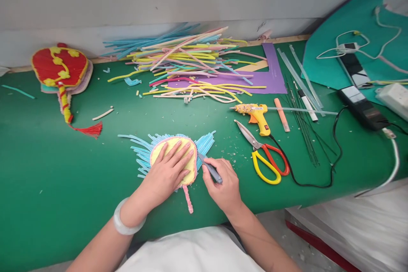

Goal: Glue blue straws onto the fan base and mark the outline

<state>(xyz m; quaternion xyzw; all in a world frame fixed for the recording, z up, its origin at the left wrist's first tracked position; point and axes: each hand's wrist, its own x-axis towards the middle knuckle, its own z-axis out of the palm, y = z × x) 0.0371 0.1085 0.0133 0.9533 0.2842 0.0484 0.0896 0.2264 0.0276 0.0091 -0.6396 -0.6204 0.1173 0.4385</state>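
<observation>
Under my left hand (pixel 170 169) lies a yellow fan-shaped piece (pixel 157 149) with a pink rim and a short pink handle (pixel 188 199). My left fingers are spread flat on its face and press it to the table. Blue fuzzy stems (pixel 204 143) stick out from beneath it on both sides, ragged on the left. My right hand (pixel 223 180) is closed round a grey utility knife (pixel 212 170). The knife's tip meets the blue stems at the right rim of the yellow piece.
Scissors (pixel 259 153) and a yellow glue gun (pixel 255 112) lie to the right, with a black cord (pixel 318 185). A heap of coloured stems (pixel 188 57) lies at the back over purple sheet (pixel 276 72). A finished-looking red fan (pixel 60 68) rests at far left.
</observation>
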